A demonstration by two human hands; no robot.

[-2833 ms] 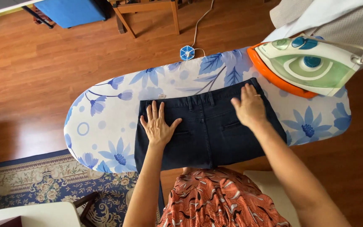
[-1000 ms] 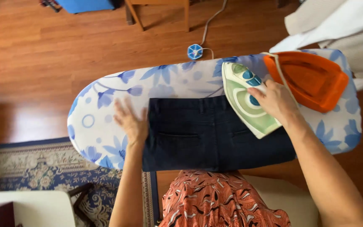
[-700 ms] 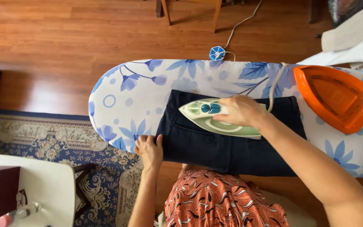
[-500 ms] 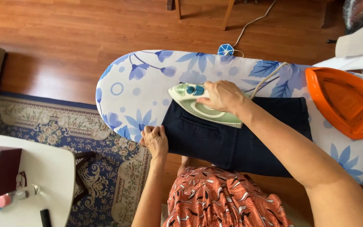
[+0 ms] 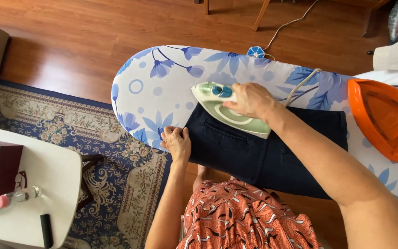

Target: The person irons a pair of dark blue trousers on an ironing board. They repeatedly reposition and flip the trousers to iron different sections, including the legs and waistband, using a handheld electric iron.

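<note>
- The right hand [image 5: 250, 99] is clenched around the handle of a green-and-white steam iron [image 5: 229, 109], whose soleplate lies flat on the upper left corner of a dark navy garment [image 5: 263, 147] spread across the ironing board [image 5: 162, 92].
- Since half a second ago the iron has slid only slightly; a second ago it was just coming off its orange rest [image 5: 385, 117], which now sits bare at the board's right end.
- The left hand [image 5: 177, 143], earlier flat on the cloth, now has its fingers [image 5: 171, 133] pinching the garment's left edge at the near side of the board, seemingly keeping the fabric taut under the iron.
- The iron's cord [image 5: 300, 85] trails over the floral cover toward a small blue plug fitting [image 5: 255, 51] at the board's far edge.
- At lower left, a white surface [image 5: 47, 184] carries a dark box and small bottles; a patterned rug [image 5: 93, 138] lies beneath.
</note>
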